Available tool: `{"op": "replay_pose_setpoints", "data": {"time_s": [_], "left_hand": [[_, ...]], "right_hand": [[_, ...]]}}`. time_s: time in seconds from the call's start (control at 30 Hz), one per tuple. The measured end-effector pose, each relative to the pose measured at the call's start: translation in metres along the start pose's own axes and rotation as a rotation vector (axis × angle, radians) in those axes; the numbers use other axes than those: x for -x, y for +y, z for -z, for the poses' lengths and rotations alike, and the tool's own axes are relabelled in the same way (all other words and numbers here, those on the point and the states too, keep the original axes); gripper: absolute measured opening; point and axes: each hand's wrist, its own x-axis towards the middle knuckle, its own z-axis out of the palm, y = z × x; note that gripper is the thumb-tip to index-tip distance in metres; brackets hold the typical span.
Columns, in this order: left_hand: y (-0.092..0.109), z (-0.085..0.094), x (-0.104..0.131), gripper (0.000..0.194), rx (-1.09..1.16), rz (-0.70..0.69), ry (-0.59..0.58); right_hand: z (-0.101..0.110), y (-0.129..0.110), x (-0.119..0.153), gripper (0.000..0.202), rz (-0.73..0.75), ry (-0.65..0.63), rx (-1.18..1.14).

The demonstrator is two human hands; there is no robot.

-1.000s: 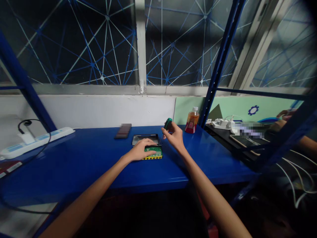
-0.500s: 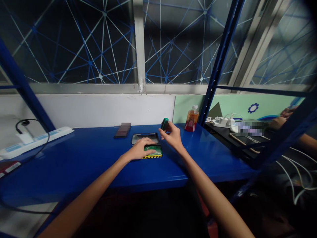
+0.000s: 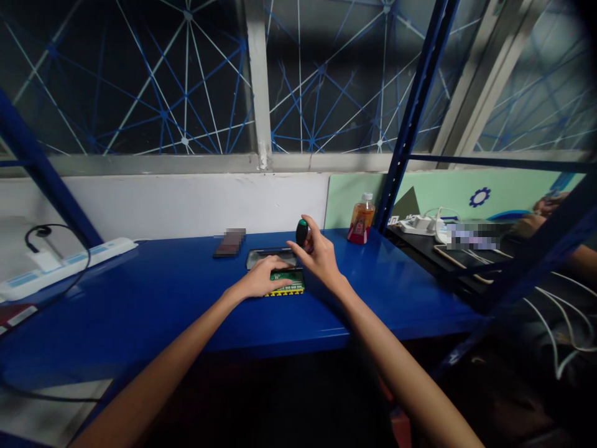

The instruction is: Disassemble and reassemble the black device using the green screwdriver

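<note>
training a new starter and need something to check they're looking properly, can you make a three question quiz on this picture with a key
1. True or false: the left hand lies over part of the green circuit board.

2. Which thing is the right hand at?
A) a power strip
B) a tool with a green-and-black handle
C) a phone

3. Fill the gap: seen from the head camera, the bottle on the blue table stands to the ____ of the circuit board.

Key: 1. True. 2. B. 3. right.
</note>
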Motion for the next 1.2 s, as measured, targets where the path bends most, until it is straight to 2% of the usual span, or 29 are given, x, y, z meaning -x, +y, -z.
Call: {"op": "replay_pose_setpoints", "data": {"time_s": [0.2, 0.4, 0.63, 0.83, 1.03, 1.2], "left_hand": [[0.001, 0.005, -0.004, 0.043, -0.045, 0.012, -0.022], [0.012, 0.017, -0.026, 0.03, -0.08, 0.024, -0.013], [0.027, 0.01, -0.039, 0.021, -0.063, 0.198, 0.15], [0.022, 0.0, -0.034, 0.017, 0.03, 0.222, 0.246], [0.018, -0.003, -0.036, 0.015, 0.098, 0.146, 0.232], [0.016, -0.004, -0.036, 0.017, 0.091, 0.11, 0.213]], "right_hand": [[-0.001, 0.001, 0.0, 0.067, -0.033, -0.011, 0.026], [-0.005, 0.007, 0.001, 0.077, -0.056, 0.008, 0.043], [-0.009, 0.01, 0.005, 0.062, -0.002, 0.026, 0.041], [-0.005, 0.003, 0.004, 0.052, 0.006, -0.003, 0.059], [-0.002, -0.002, 0.003, 0.036, -0.012, -0.02, 0.095], [-0.003, 0.0, 0.003, 0.037, -0.011, -0.035, 0.052]]}}
